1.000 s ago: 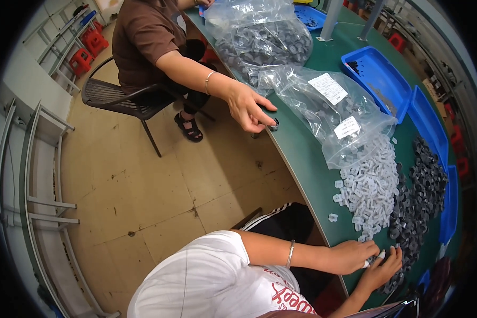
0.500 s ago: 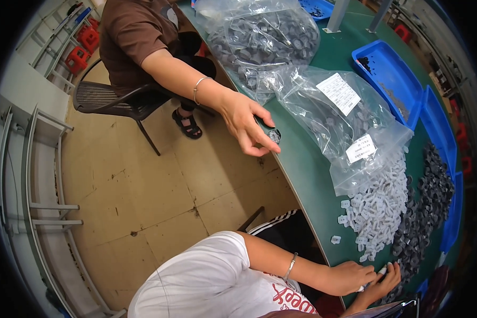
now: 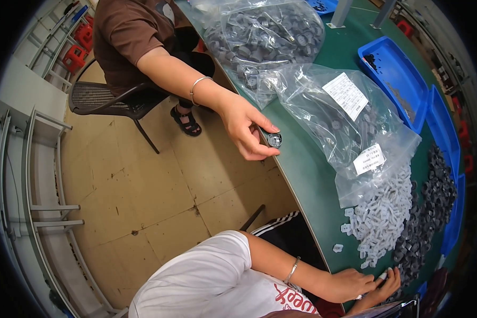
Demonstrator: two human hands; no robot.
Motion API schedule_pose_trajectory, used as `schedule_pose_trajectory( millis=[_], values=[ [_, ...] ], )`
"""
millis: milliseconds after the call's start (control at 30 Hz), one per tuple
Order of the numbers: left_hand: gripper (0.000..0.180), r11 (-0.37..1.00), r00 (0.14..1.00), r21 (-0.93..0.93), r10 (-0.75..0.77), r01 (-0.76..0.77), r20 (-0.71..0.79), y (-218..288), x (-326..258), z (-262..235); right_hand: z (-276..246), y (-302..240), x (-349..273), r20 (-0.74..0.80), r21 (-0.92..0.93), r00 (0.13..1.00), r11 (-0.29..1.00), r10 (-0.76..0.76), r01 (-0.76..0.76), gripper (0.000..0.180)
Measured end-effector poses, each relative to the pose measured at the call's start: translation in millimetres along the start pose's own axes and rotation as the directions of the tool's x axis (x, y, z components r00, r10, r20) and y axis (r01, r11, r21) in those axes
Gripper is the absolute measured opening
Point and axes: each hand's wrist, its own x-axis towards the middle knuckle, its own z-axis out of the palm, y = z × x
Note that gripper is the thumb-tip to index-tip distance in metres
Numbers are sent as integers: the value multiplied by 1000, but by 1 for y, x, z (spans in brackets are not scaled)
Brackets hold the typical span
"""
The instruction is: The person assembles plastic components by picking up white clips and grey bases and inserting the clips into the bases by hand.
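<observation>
My left hand, with a bangle on its wrist, is at the table's near edge, fingers curled. Close against it, my right hand has its fingers bent together beside the dark parts. White bits show at the fingertips; whether they are plastic pieces or finger covers, I cannot tell. Just beyond lies a heap of small white plastic pieces. Dark round caps are heaped to its right. Farther off, a co-worker's hand reaches to the table edge, thumb and fingers around a small round black part.
A large clear bag of grey parts stands on the green table. Nearer lies a clear bag with labels. Blue trays line the far side. The co-worker's chair is on the left.
The co-worker's fingers have shifted around the round black part, which now shows its open face more fully. My hands stay together, with only small finger movements. The view has shifted slightly.
</observation>
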Motion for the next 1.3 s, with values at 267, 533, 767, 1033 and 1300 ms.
schedule_pose_trajectory(
  millis=[267, 533, 767, 1033, 1300],
  values=[
    [59, 999, 998, -10, 48, -48, -32, -2, 0, 1, -4, -6, 2, 33, -32, 999, 999, 17, -16, 24],
    [58, 998, 998, -2, 62, -62, -34, -4, -2, 2, -4, -6, 2, 43, -26, 999, 1000, -1, 2, 25],
    [39, 998, 998, -28, 63, -64, -26, -7, -4, 6, -10, -18, 6, 94, -19, 995, 999, 39, -37, 27],
    [20, 995, 995, -44, 84, -87, -61, -11, -4, 14, -2, -9, 6, 43, -23, 999, 1000, -16, 17, 28],
    [24, 994, 991, 52, 104, -100, -82, -9, -4, 14, -6, -24, 6, 23, -3, 998, 999, 51, -51, 30]
  ],
)
